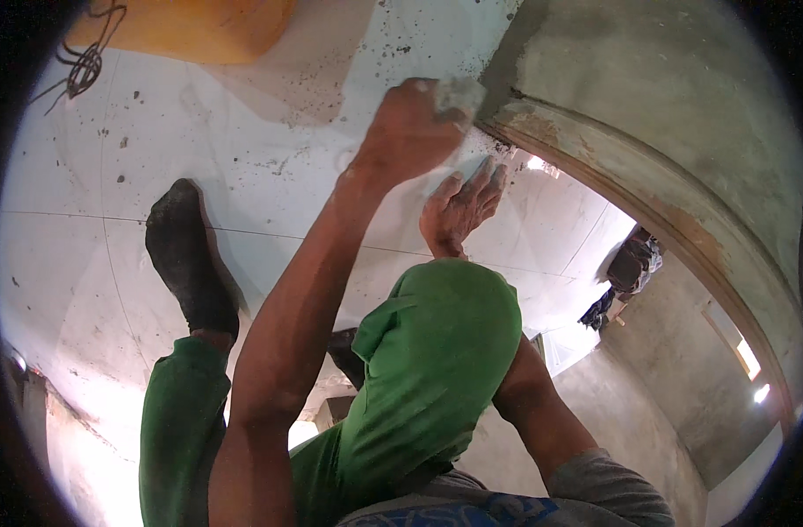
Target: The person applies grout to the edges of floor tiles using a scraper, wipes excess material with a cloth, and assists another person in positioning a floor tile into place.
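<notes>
My left hand (410,132) is closed around a pale, partly see-through piece (461,95), smeared by motion so its kind cannot be made out. The piece is at the foot of a grey plastered wall (647,53), beside the edge of the pale tiled floor (270,176). Below it, my right hand (463,206) reaches out past my green-clad knee, fingers stretched toward the wall's base, holding nothing that I can see. Part of my right forearm is hidden behind the knee. Dark crumbs of debris (283,162) lie scattered over the tiles.
An orange-yellow container (199,31) stands at the upper left, with a tangle of dark wire (85,70) near it. A curved-looking door frame edge (647,198) runs down the right. Dark bundled items (634,263) sit beyond it. My dark-socked foot (186,255) rests on the tiles.
</notes>
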The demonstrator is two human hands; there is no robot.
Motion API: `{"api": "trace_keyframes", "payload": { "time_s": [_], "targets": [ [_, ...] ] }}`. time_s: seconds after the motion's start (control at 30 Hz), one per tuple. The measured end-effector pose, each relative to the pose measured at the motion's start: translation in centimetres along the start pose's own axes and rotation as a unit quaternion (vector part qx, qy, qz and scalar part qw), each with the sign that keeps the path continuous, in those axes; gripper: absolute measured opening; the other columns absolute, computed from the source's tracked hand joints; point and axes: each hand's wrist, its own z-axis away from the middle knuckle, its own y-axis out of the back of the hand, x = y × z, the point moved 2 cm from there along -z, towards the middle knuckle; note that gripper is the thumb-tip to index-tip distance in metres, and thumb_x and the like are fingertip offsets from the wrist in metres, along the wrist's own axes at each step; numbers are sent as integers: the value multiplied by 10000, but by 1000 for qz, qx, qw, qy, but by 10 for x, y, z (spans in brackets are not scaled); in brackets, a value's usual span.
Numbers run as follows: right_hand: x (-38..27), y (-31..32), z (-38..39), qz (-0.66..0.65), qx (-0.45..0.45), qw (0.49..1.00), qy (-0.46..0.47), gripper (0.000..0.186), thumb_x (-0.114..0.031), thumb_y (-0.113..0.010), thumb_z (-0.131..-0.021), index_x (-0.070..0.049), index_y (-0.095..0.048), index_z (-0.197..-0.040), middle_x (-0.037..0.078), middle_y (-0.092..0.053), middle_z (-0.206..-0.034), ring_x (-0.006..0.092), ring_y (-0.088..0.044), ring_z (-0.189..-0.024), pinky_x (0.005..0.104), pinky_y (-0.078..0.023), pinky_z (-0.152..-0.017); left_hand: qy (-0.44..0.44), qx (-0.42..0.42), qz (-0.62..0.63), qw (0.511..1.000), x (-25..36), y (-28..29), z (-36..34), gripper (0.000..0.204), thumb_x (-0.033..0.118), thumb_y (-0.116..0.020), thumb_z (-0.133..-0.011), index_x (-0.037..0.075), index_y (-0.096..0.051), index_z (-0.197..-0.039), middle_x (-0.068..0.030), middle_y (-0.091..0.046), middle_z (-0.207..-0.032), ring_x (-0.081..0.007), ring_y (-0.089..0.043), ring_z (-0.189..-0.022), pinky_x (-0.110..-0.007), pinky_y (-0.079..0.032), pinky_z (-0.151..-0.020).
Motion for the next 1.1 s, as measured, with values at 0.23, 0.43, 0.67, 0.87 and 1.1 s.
{"api": "trace_keyframes", "payload": {
  "time_s": [0.23, 0.43, 0.67, 0.87, 1.1],
  "targets": [
    [-4, 3, -1, -8, 15, 1000, 8, 720, -319, -470, -1040, 53, -325, -1639, 382, -254, -1687, 535, -242, -1576, 653, -173, -1271, 13, 59, -13, 998, -31, 6, 16, 318, 237, -730, -965, -20, -729, -1153, -240, -759, -1043, -449, -723, -1016, -516, -583, -888],
    [-1, 3, -2, -8, 11, 1000, 12, 733, -306, -485, -1029, 65, -311, -1636, 392, -242, -1687, 535, -224, -1586, 649, -171, -1269, -35, 10, -75, 997, 18, -13, -2, 192, 130, -704, -909, 1, -737, -1047, -225, -729, -991, -447, -695, -925, -524, -574, -846],
    [-8, 7, -1, -20, 5, 999, 32, 746, -308, -497, -1024, 78, -304, -1633, 406, -235, -1680, 561, -216, -1578, 661, -161, -1263, -40, 15, -63, 997, 4, -42, -11, 159, 128, -694, -868, 11, -717, -973, -240, -701, -895, -441, -678, -847, -532, -567, -762],
    [-3, 6, 0, -20, 25, 999, 42, 749, -310, -502, -1022, 76, -309, -1634, 413, -237, -1672, 567, -228, -1569, 675, -191, -1245, 50, -2, 26, 998, 30, -26, -5, 173, 148, -663, -898, 6, -705, -986, -257, -719, -937, -467, -682, -903, -549, -567, -839],
    [1, 2, 2, -20, 48, 998, 29, 746, -310, -525, -1010, 44, -339, -1640, 387, -286, -1667, 545, -263, -1568, 677, -213, -1244, -1, -78, -184, 980, 5, -3, -23, 165, 135, -659, -909, 10, -732, -989, -245, -734, -975, -456, -720, -1009, -518, -608, -861]
  ]
}}
